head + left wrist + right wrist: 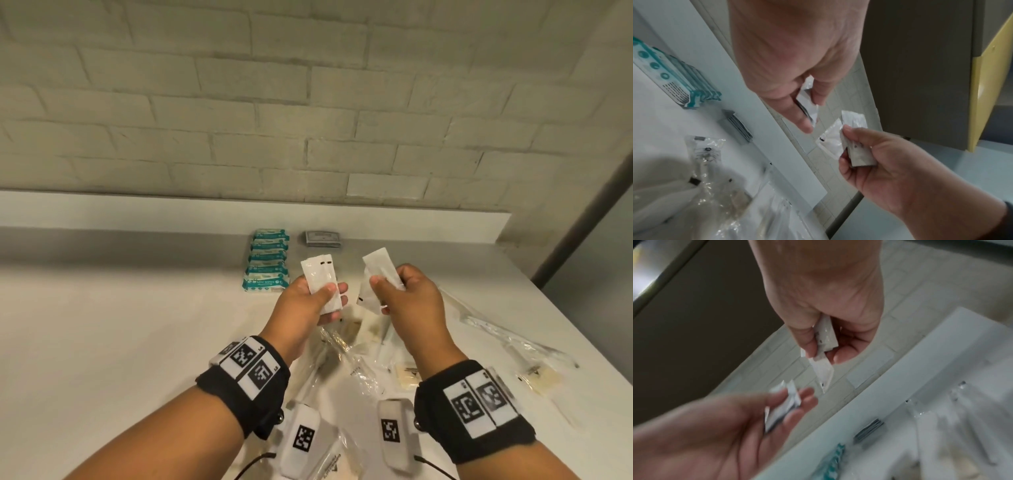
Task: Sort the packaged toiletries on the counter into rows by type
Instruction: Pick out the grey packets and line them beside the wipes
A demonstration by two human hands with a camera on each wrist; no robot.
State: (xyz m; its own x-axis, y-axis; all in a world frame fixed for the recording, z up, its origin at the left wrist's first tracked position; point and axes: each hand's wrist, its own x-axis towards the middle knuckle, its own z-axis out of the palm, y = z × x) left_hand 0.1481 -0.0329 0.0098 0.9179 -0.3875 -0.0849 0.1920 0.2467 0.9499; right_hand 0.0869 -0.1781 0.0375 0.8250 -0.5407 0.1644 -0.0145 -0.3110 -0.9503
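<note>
Both hands are raised above the white counter (137, 325). My left hand (334, 294) grips a small stack of white sachets (317, 277) between thumb and fingers, their ends pointing up. My right hand (388, 279) pinches more white sachets (376, 265), fanned out, one hanging down at its left. The two hands are a little apart. In the left wrist view the left hand (809, 112) curls round its sachets (806, 100). In the right wrist view the right hand (822, 352) pinches its sachets (827, 335).
A row of teal-and-white packets (269, 260) lies at the back, with a stack of grey sachets (323, 238) to its right. Clear-wrapped long items (496, 329) and cream packets (407, 375) lie scattered under and right of my hands. A brick wall (308, 102) rises behind.
</note>
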